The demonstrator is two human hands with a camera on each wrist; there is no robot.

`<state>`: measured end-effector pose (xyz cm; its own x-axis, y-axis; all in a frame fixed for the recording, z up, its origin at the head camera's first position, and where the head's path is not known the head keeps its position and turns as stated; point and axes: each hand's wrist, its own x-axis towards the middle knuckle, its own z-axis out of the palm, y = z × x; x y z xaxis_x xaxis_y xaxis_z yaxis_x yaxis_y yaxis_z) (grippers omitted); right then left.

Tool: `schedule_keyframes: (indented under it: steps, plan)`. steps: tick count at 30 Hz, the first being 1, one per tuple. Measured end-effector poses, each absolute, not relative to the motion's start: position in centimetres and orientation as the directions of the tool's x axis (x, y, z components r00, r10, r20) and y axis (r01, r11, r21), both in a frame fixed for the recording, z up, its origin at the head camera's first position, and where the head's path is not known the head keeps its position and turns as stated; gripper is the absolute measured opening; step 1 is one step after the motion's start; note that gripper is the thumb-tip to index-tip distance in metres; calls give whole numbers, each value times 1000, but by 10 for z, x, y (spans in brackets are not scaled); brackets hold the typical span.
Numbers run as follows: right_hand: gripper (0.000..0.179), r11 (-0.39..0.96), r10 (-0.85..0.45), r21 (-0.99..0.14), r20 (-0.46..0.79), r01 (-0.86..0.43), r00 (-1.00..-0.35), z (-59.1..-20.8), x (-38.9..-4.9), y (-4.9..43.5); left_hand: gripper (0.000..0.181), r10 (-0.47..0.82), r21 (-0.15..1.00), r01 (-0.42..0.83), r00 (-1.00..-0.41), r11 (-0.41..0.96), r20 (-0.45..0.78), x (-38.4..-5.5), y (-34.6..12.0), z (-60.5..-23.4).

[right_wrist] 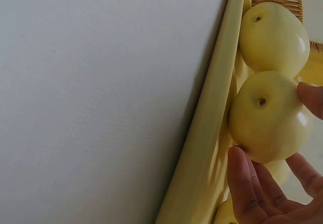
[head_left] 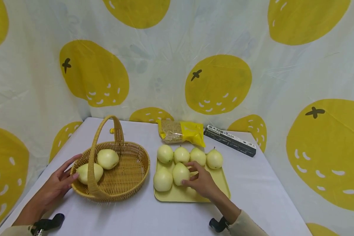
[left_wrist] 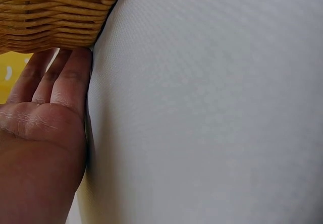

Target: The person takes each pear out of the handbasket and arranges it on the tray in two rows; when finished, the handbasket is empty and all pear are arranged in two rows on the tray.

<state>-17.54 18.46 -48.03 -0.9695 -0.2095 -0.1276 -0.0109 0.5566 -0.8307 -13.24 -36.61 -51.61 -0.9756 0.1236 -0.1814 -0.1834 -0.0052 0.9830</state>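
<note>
My right hand point(head_left: 203, 182) holds a pale yellow pear point(head_left: 181, 173) at the tray's middle, thumb and fingers round its side. In the right wrist view this pear point(right_wrist: 270, 115) sits between the thumb and the fingertips. Several more pears stand on the yellow tray point(head_left: 194, 196), one point(head_left: 163, 179) just to the left of it. My left hand point(head_left: 56, 185) rests at the left side of the wicker basket point(head_left: 121, 193), with the thumb near its rim. Nearly straight fingers touch the woven wall point(left_wrist: 55, 19) in the left wrist view. Two pears point(head_left: 107, 159) lie inside the basket.
Behind the tray lies a yellow and clear packet point(head_left: 181, 132). A long black box point(head_left: 230, 141) slants at the back right. The basket's tall handle point(head_left: 95, 141) arches above it, and a small yellow item point(head_left: 112, 130) lies behind. A patterned curtain point(head_left: 162, 65) hangs behind the white table.
</note>
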Motion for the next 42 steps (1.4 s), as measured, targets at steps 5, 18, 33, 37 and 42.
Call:
schedule_keyframes:
  steps: [5,18,33,37,42]
  plan:
    - [60,572,-222,-820,-132,-19,-966,-480,-176,188,77,126,984,-178,-976,-5,-176,-133,-368,-517]
    - [56,605,-214,-796,-131,-26,-968,-478,-173,189,78,121,979,-201,-972,18,-202,-135,-368,-517]
    - [51,612,-209,-785,-42,-97,-977,-476,-173,188,77,128,983,-185,-974,2,-184,-134,-367,-519]
    - [52,600,-190,-793,-16,-103,-982,-474,-173,187,77,128,982,-191,-974,2,-189,-134,-367,-517]
    - [53,580,-170,-804,38,-131,-985,-465,-174,186,77,128,981,-195,-973,-19,-191,-134,-368,-519]
